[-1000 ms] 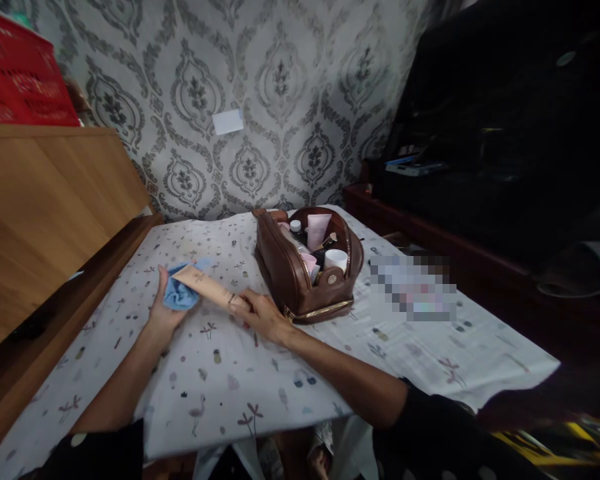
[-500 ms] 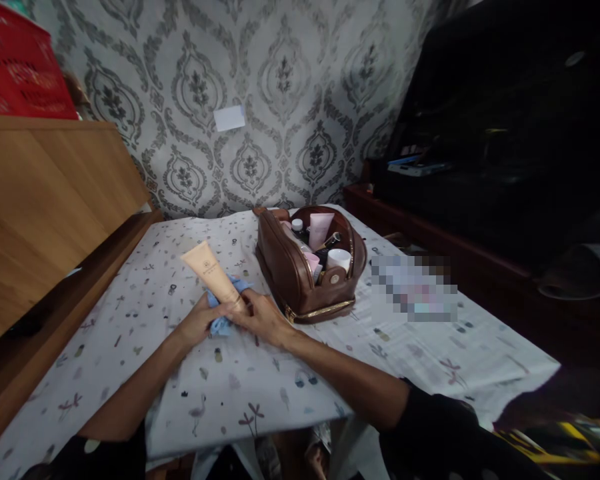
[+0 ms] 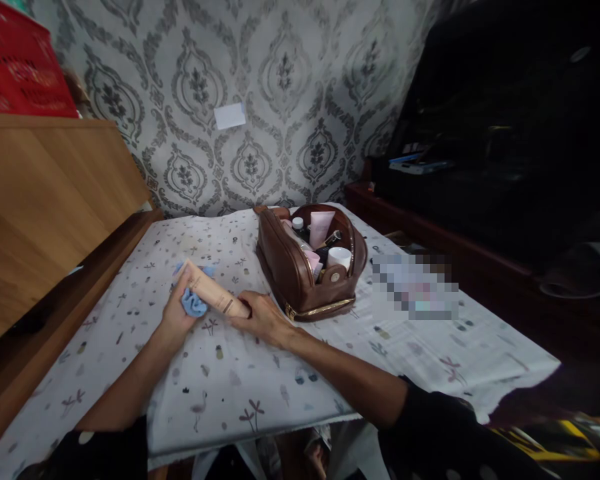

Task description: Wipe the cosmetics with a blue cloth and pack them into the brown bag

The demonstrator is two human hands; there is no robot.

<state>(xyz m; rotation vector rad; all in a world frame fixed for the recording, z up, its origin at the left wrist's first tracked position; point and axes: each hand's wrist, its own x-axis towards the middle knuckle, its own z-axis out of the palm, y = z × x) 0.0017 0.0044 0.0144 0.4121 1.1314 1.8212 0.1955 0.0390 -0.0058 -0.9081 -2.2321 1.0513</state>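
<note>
A peach-coloured cosmetic tube (image 3: 214, 295) is held above the table between my two hands. My right hand (image 3: 261, 316) grips its capped lower end. At the tube's flat upper end, my left hand (image 3: 177, 308) holds a crumpled blue cloth (image 3: 194, 303) against it. To the right of my hands stands a brown toiletry bag (image 3: 293, 263), unzipped. Inside it are a pink tube (image 3: 321, 228), a white jar (image 3: 339, 257), a white-capped bottle (image 3: 298, 225) and a makeup brush (image 3: 334, 237); other contents are partly hidden.
The table has a white patterned cloth (image 3: 260, 380). A blurred-out patch (image 3: 417, 287) covers something on its right side. A wooden cabinet (image 3: 55, 200) borders the left, with a red crate (image 3: 25, 63) on top. A dark screen-like panel (image 3: 505, 133) rises at right.
My left hand has slid with the blue cloth up and left to the tube's flat end. The tube now tilts lower toward the left. My right hand has barely moved.
</note>
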